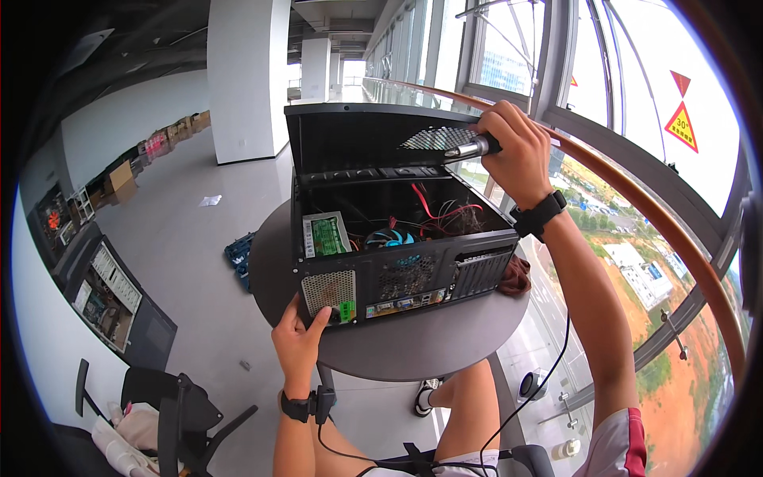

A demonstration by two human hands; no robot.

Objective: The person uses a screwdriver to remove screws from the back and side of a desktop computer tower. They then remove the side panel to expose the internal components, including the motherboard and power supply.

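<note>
The left hand [300, 342] grips the near lower corner of a black computer case [330, 266], thumb pressed on the perforated back and fingers around the side. The right hand [515, 151] is closed around a screwdriver [469, 149], its tip pointing left, while the curled fingers appear to meet the upper corner of the side panel [358, 139]. That panel stands raised beyond the case's opening, just left of the right hand.

Inside the case, above the left hand's grip, sits a green circuit board [327, 236] in a pale frame. Further right are a light-blue fan [389, 238] and, below the right hand, loose red cables [433, 211] (a tangle of darker wires lies among them).

The case rests on a round table [405, 350], with a brown cloth [516, 277] by its right end, below the right wrist. A handrail [636, 195] runs past the right hand. On the floor well left of the left hand stands another opened computer case [151, 326], its inner parts exposed.
</note>
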